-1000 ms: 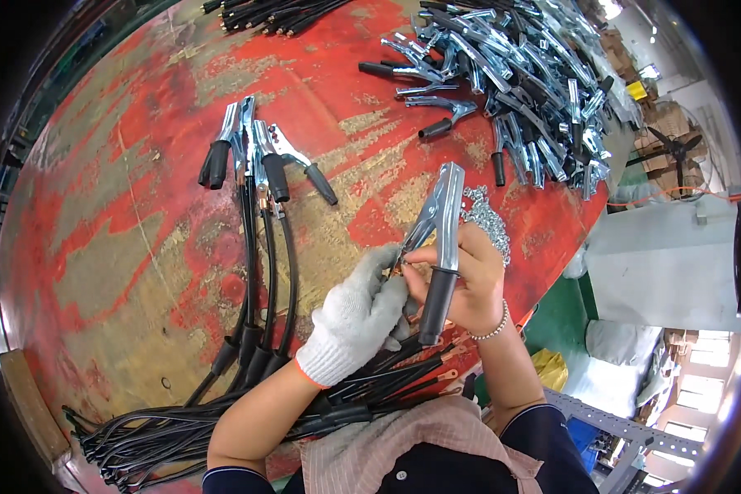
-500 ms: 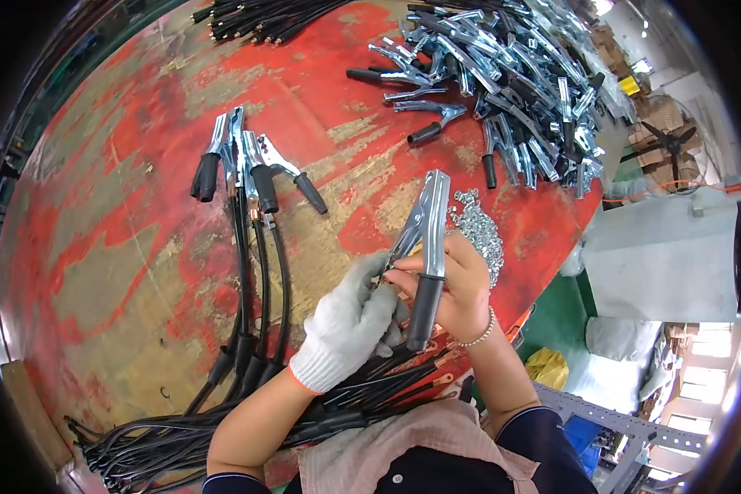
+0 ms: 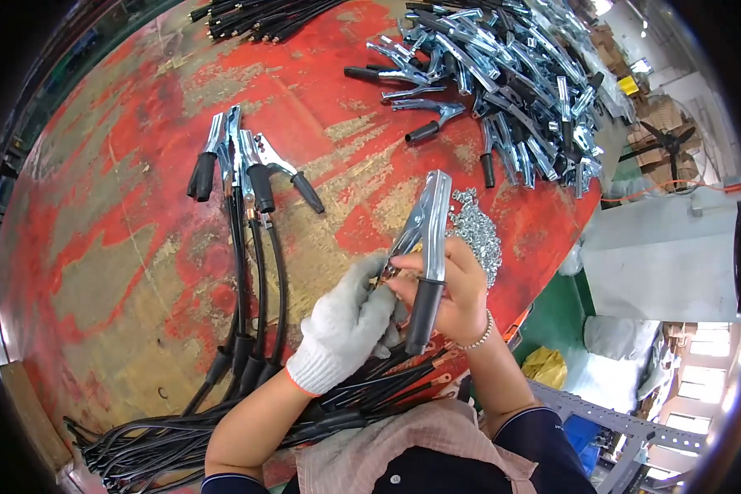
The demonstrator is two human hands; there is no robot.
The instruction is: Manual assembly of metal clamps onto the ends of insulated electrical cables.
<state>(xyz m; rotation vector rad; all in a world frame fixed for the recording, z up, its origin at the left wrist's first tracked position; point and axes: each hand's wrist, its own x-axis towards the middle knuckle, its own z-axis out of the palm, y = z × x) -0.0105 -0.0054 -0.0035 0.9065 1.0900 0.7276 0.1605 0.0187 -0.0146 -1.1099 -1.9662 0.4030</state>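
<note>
A silver metal clamp with a black handle sleeve is held up in front of me, jaws pointing away and the sleeve hanging toward me. My left hand, in a white knit glove, is closed around its left handle; the glove hides what else it grips. On the right, my bare right hand sits behind the sleeved handle. Its thumb and forefinger pinch at the left handle beside the gloved fingers, where a small metal part shows but is too small to name. Small metal nuts lie heaped just beyond the right hand.
A large pile of clamps covers the table's far right. Several clamps fixed to black cables lie at left. Loose cables with copper lugs run along the near edge. More black cables lie at the far edge. A fan stands beyond.
The right thumb and forefinger have shifted slightly at the left handle, showing a little more of the small metal part. Both hands still hold the clamp in nearly the same place.
</note>
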